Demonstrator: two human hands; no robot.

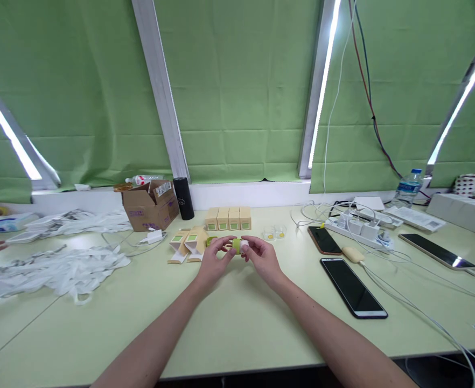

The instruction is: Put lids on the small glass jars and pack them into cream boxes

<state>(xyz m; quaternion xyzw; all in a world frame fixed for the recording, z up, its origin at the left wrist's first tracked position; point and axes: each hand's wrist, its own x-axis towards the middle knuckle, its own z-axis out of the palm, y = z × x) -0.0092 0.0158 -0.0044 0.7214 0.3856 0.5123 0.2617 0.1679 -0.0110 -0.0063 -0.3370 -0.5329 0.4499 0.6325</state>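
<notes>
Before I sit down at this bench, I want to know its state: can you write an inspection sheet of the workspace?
Surface: pale table, seam at left.
Job's things: small green-and-white item; four upright tan boxes; two opened cartons; two clear containers.
Clutter: white straps, cardboard box, three phones.
Hands: left hand and right hand grip the item.
Cables: tangled around power strip, crossing the right side.
Surroundings: green blinds.

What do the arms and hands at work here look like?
They are a person's: the left hand and right hand wear no gloves, and the forearms show no sleeves, watch, bracelet or cables. A small ring would be hard to make out.
</notes>
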